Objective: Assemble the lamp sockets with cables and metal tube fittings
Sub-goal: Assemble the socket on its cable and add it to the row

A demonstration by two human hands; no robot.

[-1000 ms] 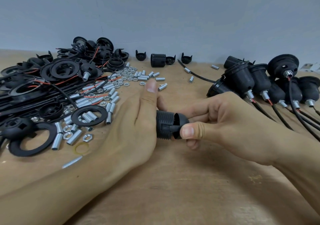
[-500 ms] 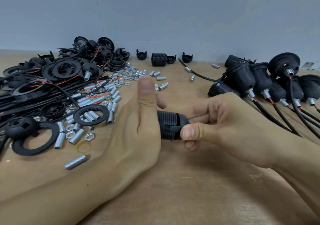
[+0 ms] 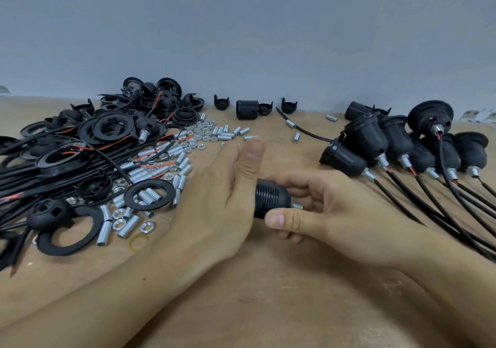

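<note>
The lamp socket (image 3: 271, 197), mid-frame, looks light and hard; right hand (image 3: 330, 213) pinches it, left hand (image 3: 214, 200) pushes flat.

left hand (image 3: 214, 202) hides the socket's (image 3: 271, 197) far end

No writing, label, brand or number can be read anywhere here. The black plastic parts, the metal pieces and the wall show plain surfaces only.
</note>
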